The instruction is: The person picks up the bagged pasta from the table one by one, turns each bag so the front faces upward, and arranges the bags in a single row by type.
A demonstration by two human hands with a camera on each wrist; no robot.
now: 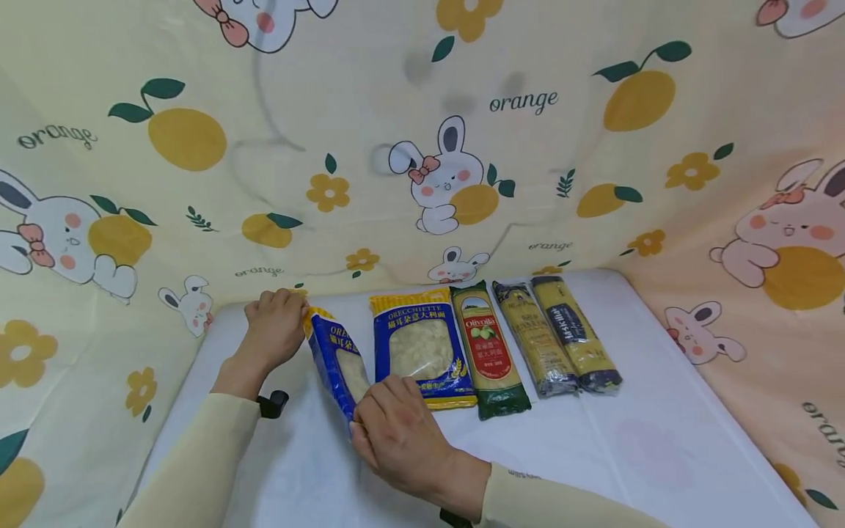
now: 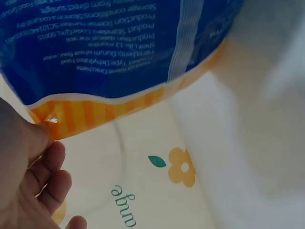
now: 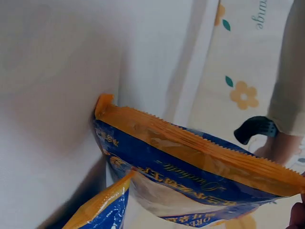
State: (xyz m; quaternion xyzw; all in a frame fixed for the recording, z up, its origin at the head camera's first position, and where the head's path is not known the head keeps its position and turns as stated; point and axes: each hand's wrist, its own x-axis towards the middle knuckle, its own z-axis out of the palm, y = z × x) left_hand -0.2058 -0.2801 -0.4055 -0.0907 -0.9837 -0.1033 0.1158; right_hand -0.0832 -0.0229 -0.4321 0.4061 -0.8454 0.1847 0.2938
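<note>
A blue and yellow bag of orecchiette [image 1: 335, 361] is held tilted on its edge at the left of the row. My left hand [image 1: 279, 323] pinches its yellow top corner; in the left wrist view, thumb and index finger of the left hand [image 2: 28, 167] grip that corner beside the printed back. Near the lower end, my right hand [image 1: 399, 433] grips the same bag. The right wrist view shows the bag [image 3: 190, 167] from its yellow crimped edge, with only a little of the right hand [image 3: 297, 214] at the frame's edge.
Right of the held bag lies a second orecchiette bag [image 1: 422, 348]. Beside it are a green and red pasta packet [image 1: 488, 352] and two long yellowish pasta packets [image 1: 536, 341], [image 1: 577, 334]. All lie on a white-covered table [image 1: 594, 455], with a rabbit-patterned cloth [image 1: 370, 95] behind.
</note>
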